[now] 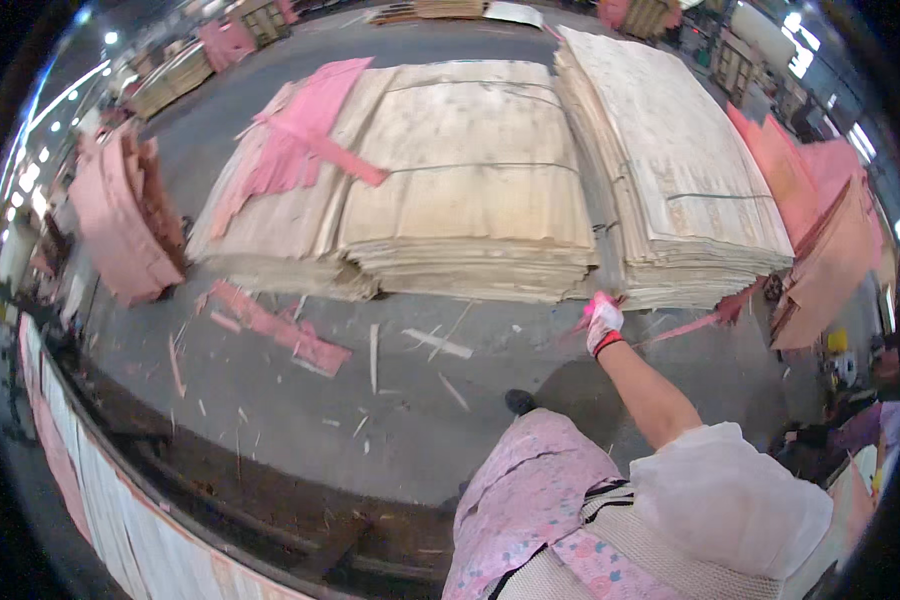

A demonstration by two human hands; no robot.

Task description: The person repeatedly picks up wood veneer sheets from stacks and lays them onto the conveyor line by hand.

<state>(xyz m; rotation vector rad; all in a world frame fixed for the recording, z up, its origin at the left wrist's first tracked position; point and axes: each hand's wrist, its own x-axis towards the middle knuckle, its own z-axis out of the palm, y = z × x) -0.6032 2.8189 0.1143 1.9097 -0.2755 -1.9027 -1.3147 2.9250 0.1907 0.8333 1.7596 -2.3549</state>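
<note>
My right hand point(604, 321) reaches forward in a white glove with a red cuff, near the lower front corner of the right-hand stack of pale wood veneer sheets point(695, 150). Its fingers look curled. Bright pink shows at them, but whether that is the glove or a held scrap I cannot make out. Left of the hand stands another banded stack of veneer sheets point(465, 205). A pink veneer sheet point(305, 135) and a narrow strip lie over the stack farther left. My left hand is out of sight.
Torn veneer pieces point(280, 328) and slivers litter the grey floor point(410, 440). Pink veneer bundles stand at the left point(125, 215) and right point(830, 240). A long row of pale sheets point(135, 505) runs along the lower left, beside a dark metal frame point(300, 535).
</note>
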